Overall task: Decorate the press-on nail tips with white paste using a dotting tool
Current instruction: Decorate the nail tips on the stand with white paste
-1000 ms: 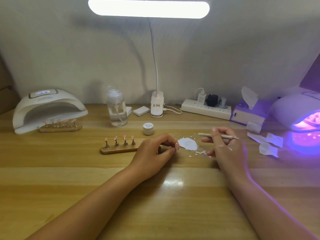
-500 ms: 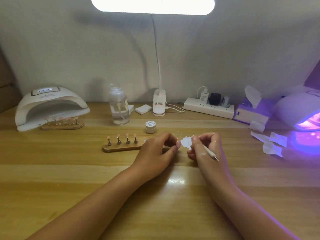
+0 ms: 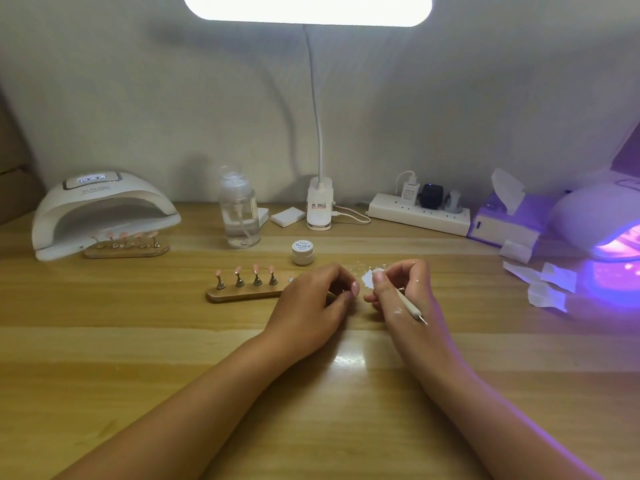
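The right hand (image 3: 401, 292) has its fingers curled round a slim white dotting tool (image 3: 410, 308), pinching it near the front; the tool's free metal end points back toward the person, across the back of the hand, and its other end is hidden under the fingers; small white smears show on the skin. Just to its left the left hand (image 3: 311, 299) lies knuckles up with its fingers curled in and the thumb close to the forefinger; I cannot tell whether it pinches anything. Between the two hands, on the wooden surface (image 3: 138, 341), sits a small patch of white paste (image 3: 367, 279), partly covered by the right forefinger, with white flecks scattered just beyond it.

The left hand covers the right end of a wooden stand (image 3: 242, 294); four pink nail tips (image 3: 255, 269) stand upright on it in a row. Just behind the hands is a small white-lidded jar (image 3: 302, 251).

Further back, from left to right: a white nail lamp (image 3: 100, 209) with a second stand (image 3: 126, 250) of pink tips at its mouth; a clear pump bottle (image 3: 240, 213); a white desk lamp (image 3: 320, 207), its bright bar overhead; a power strip (image 3: 419, 213); a tissue box (image 3: 509, 225); another curing lamp (image 3: 602, 223) glowing purple at the right edge, with white paper wipes (image 3: 547, 284) lying near it.
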A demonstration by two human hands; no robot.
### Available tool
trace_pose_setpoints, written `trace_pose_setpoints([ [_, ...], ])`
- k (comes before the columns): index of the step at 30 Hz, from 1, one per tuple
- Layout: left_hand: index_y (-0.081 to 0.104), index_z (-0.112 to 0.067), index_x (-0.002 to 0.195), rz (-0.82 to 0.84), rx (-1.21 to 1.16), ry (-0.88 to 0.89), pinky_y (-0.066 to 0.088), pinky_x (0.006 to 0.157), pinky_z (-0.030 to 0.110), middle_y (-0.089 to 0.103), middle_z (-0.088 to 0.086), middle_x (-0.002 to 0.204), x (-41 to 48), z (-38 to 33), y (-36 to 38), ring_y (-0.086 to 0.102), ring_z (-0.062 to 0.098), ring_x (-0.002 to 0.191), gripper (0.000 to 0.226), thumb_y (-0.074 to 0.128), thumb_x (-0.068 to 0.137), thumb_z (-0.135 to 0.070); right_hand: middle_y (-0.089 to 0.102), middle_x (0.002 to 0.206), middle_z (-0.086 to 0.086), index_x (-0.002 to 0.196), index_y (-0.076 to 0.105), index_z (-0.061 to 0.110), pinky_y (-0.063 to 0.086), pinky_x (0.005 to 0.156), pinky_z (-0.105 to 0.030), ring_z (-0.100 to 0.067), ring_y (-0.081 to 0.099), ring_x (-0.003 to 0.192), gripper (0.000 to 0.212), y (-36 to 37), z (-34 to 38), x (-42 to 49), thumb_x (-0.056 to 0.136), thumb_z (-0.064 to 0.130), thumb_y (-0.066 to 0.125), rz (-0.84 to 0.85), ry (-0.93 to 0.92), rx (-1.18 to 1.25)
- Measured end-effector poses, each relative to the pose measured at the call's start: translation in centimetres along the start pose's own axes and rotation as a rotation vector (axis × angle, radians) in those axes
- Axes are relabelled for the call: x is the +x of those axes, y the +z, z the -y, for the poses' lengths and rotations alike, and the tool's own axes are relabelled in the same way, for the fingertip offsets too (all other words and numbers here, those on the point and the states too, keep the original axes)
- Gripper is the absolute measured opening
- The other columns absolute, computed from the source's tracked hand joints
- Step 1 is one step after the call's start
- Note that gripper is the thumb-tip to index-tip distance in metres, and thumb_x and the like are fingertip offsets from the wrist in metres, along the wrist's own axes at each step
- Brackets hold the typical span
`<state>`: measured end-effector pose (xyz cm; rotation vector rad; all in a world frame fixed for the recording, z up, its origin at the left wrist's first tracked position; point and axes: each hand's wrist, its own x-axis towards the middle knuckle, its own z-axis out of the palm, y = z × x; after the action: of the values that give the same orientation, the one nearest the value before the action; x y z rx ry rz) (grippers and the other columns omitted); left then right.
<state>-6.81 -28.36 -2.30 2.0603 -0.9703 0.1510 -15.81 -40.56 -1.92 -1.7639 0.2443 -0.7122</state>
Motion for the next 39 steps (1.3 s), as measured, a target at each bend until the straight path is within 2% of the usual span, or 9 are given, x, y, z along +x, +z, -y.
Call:
trace_pose_setpoints([
  [4,0.069,-0.022,0.093,0.027,0.020,0.022,0.052,0.077,0.024,0.067,-0.014,0.092,0.1,0.0,0.0,0.062,0.003,0.086,0.008,0.064,0.093,-0.016,0.072,0.085,0.019,0.101,0.049,0.018,0.055,0.092,-0.045,-0.011,0.070,0.089,0.009,0.0,-0.2,0.2,0.103,0.025,0.054,0.001,0.029,0.064],
  [8,0.067,-0.024,0.092,0.034,0.068,0.021,0.049,0.082,0.029,0.064,-0.008,0.098,0.0,0.0,0.1,0.057,0.009,0.093,0.003,0.065,0.092,-0.022,0.077,0.089,0.002,0.102,0.058,0.019,0.061,0.084,-0.042,-0.011,0.075,0.083,0.006,-0.5,-0.4,0.5,0.099,0.022,0.061,-0.052,0.096,0.160],
  [16,0.055,-0.031,0.094,0.051,0.135,0.019,0.048,0.083,0.035,0.064,-0.015,0.095,0.0,-0.1,0.2,0.058,0.007,0.089,0.009,0.059,0.095,-0.023,0.068,0.089,0.021,0.100,0.048,0.025,0.057,0.086,-0.053,-0.013,0.068,0.086,0.008,-0.4,-0.8,0.5,0.101,0.022,0.055,-0.054,0.025,-0.023],
  [19,0.058,-0.022,0.101,0.049,0.125,0.020,0.047,0.085,0.039,0.066,-0.010,0.099,0.1,-0.1,0.3,0.059,0.013,0.094,0.004,0.055,0.098,-0.024,0.067,0.084,0.012,0.097,0.046,0.027,0.054,0.090,-0.053,-0.015,0.067,0.092,0.010,-0.1,-0.9,0.7,0.100,0.022,0.055,-0.055,0.036,-0.065],
  [24,0.062,-0.017,0.109,0.064,0.048,-0.012,0.048,0.086,0.036,0.067,-0.007,0.105,0.2,-0.3,0.1,0.059,0.012,0.093,0.013,0.055,0.098,-0.018,0.070,0.083,0.014,0.098,0.051,0.026,0.055,0.090,-0.056,-0.019,0.069,0.092,0.009,0.2,-0.8,1.6,0.097,0.022,0.059,-0.094,0.131,0.048],
  [26,0.061,-0.019,0.103,0.059,0.018,-0.030,0.047,0.079,0.031,0.065,-0.012,0.099,0.1,-0.2,0.0,0.058,0.007,0.082,0.009,0.056,0.095,-0.016,0.072,0.087,0.004,0.100,0.055,0.025,0.059,0.083,-0.054,-0.022,0.071,0.089,0.011,0.4,-0.9,1.5,0.095,0.019,0.063,-0.127,0.105,0.071],
  [30,0.059,-0.022,0.092,0.058,-0.025,-0.043,0.043,0.069,0.028,0.062,-0.014,0.084,0.2,-0.2,0.0,0.057,0.004,0.070,0.005,0.059,0.092,-0.016,0.073,0.082,-0.001,0.096,0.062,0.021,0.058,0.053,-0.030,-0.017,0.074,0.076,0.011,0.4,-0.9,1.2,0.092,0.016,0.071,-0.132,0.056,0.114],
  [35,0.059,-0.024,0.094,0.078,-0.008,-0.001,0.048,0.079,0.033,0.061,-0.017,0.092,0.2,0.0,0.1,0.058,0.003,0.079,0.004,0.060,0.095,-0.020,0.068,0.059,-0.001,0.087,0.060,0.009,0.047,0.043,-0.020,-0.009,0.062,0.048,0.021,0.2,-0.5,1.6,0.093,0.027,0.070,-0.123,0.135,0.193],
  [39,0.058,-0.029,0.092,0.092,-0.012,0.014,0.049,0.083,0.036,0.062,-0.016,0.096,0.1,0.0,0.1,0.059,0.003,0.082,0.011,0.061,0.094,-0.019,0.070,0.061,-0.004,0.090,0.054,0.011,0.045,0.042,-0.019,-0.010,0.058,0.044,0.021,0.2,-0.3,1.5,0.094,0.026,0.069,-0.197,0.121,0.189],
])
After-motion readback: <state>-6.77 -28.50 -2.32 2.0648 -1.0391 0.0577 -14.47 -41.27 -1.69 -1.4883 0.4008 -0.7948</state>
